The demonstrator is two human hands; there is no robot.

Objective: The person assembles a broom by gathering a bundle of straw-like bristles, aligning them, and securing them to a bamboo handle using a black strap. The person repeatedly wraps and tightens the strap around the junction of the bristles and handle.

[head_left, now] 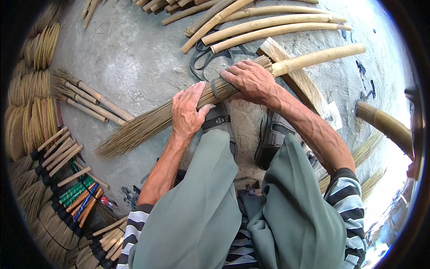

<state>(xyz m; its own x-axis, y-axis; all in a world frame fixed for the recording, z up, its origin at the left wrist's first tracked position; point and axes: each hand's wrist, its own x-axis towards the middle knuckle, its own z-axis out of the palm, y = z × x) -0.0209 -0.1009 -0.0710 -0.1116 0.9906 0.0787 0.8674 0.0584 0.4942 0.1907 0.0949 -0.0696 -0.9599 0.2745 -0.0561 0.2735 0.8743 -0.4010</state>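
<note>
A stick broom (143,130) lies slantwise across the space in front of my knees, its loose bristle ends toward the lower left. From its bound end a pale bamboo handle (320,59) sticks out to the upper right. My right hand (251,80) is closed around the bristles just below the handle. Farther down the bundle, my left hand (188,110) grips it from above, fingers over the far side and thumb on the near side. Between the two hands a dark flat band (214,89) circles the bristles.
Beneath the handle rests a wooden block (295,76). Dark strips (204,62) lie on the floor near several bamboo poles (273,30). Short bamboo handles with bristles (96,101) lie at left, beside stacked finished brooms (67,157). A thick bamboo piece (383,121) juts in at right.
</note>
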